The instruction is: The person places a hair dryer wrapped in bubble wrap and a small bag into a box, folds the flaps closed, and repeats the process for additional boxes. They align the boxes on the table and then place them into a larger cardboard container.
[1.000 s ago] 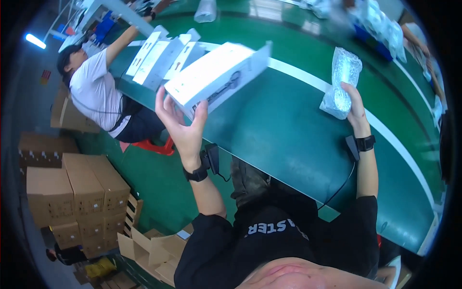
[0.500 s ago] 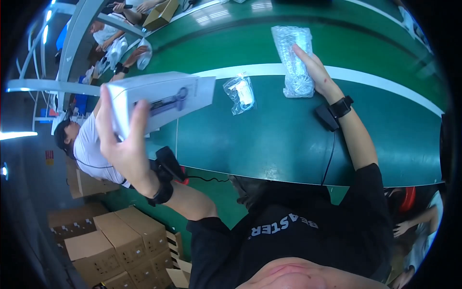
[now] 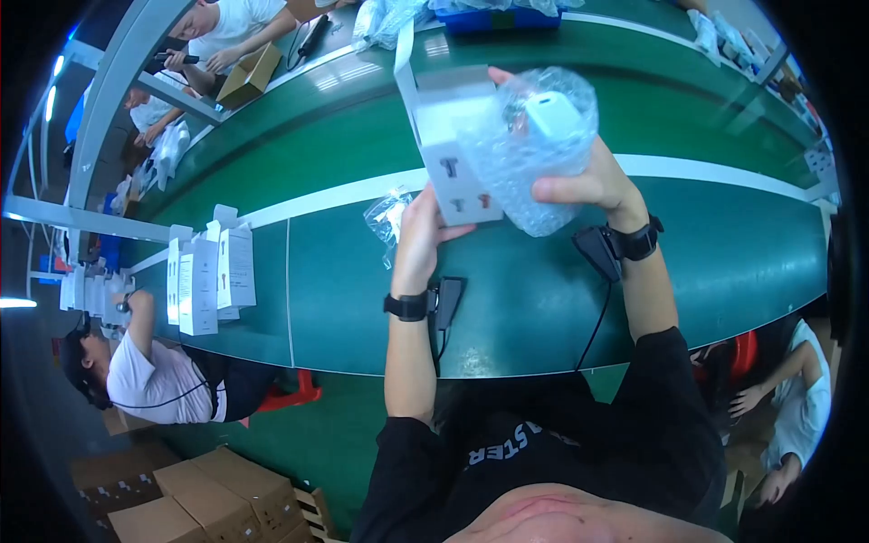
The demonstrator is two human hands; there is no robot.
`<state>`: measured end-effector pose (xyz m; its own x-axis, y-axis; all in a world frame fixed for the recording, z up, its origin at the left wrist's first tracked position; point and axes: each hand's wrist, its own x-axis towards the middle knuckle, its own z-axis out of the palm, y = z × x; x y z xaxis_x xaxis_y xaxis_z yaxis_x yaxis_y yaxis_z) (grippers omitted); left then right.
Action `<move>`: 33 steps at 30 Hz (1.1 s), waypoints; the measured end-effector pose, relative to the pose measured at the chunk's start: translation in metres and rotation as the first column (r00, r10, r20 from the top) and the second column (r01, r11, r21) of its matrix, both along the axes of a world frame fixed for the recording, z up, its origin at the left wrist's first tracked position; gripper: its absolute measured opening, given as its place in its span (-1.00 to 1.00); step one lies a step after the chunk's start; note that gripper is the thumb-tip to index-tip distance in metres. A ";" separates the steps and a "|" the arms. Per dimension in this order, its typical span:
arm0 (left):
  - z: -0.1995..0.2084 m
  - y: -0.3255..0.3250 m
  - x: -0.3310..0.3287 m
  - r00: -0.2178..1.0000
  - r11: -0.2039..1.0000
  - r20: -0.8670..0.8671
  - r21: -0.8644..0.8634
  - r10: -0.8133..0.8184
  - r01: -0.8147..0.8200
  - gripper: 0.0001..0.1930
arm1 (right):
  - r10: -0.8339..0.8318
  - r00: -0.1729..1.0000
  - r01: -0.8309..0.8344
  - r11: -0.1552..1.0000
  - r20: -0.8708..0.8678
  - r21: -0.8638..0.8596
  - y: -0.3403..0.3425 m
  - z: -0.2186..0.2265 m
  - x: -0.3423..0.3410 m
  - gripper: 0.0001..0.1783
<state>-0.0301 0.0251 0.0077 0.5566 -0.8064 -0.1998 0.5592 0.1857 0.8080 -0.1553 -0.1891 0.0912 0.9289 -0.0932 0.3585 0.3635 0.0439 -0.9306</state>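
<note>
One white box [image 3: 463, 149] is held in the left hand [image 3: 420, 237] above the bench [image 3: 516, 312]; at the box's three o'clock, the right hand [image 3: 597, 185] grips a bubble-wrapped bundle [image 3: 529, 181], perhaps touching the box.

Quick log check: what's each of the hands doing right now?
Left hand: holding the white box.
Right hand: holding the bubble-wrapped bundle.
</note>
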 end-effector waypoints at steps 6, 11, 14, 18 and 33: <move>0.008 -0.012 -0.017 0.716 0.905 0.556 -0.313 0.421 -0.289 -0.32 | -0.093 0.994 0.112 0.856 0.062 -0.504 0.007 0.000 0.013 -0.18; 0.003 0.019 -0.019 0.707 0.927 0.600 -0.249 0.375 -0.280 -0.34 | 0.038 0.997 0.018 0.732 0.067 -0.681 0.039 0.023 0.001 -0.29; 0.001 0.025 -0.008 0.887 0.918 0.307 -0.307 0.344 -0.250 -0.35 | 0.108 0.992 -0.028 0.684 0.064 -0.729 0.047 0.038 -0.012 -0.39; 0.015 0.014 -0.017 0.848 0.869 0.263 -0.329 0.460 -0.370 -0.39 | 0.165 0.986 -0.090 0.630 0.019 -0.771 0.068 0.047 -0.026 -0.45; 0.017 0.012 -0.021 0.345 0.790 0.716 -0.494 0.606 -0.362 -0.33 | 0.054 0.997 0.006 0.656 0.056 -0.755 0.031 0.051 -0.024 -0.36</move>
<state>-0.0513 0.0375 0.0242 0.6574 -0.2820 0.6988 -0.5738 0.4139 0.7067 -0.1795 -0.1579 0.1424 0.8976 0.2594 0.3563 0.4349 -0.6521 -0.6210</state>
